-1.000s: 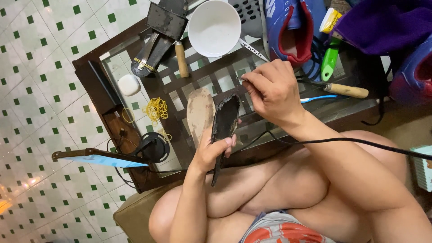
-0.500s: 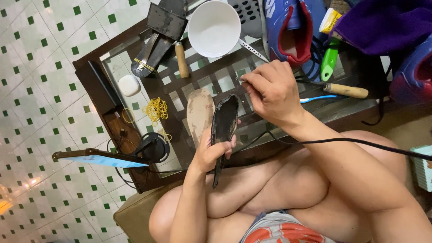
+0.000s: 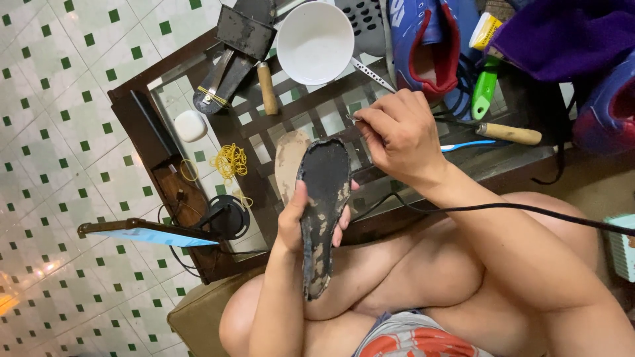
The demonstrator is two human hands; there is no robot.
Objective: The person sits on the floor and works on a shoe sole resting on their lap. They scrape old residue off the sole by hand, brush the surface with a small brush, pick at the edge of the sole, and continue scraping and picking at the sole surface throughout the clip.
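Left hand (image 3: pixel 301 221) grips the black sole (image 3: pixel 324 211) upright over the surface (image 3: pixel 264 132), right hand (image 3: pixel 397 135) pinching a thin tool (image 3: pixel 351 119) at its far tip — best worked gently along the edge.

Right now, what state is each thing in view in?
Worn black shoe sole: held upright in the left hand, surface patchy.
Right hand: pinched on a thin metal tool at the sole's top edge.
White round bowl: upright, empty.
Blue and red shoe: lying on the table, opening showing.
Yellow rubber bands: loose pile.
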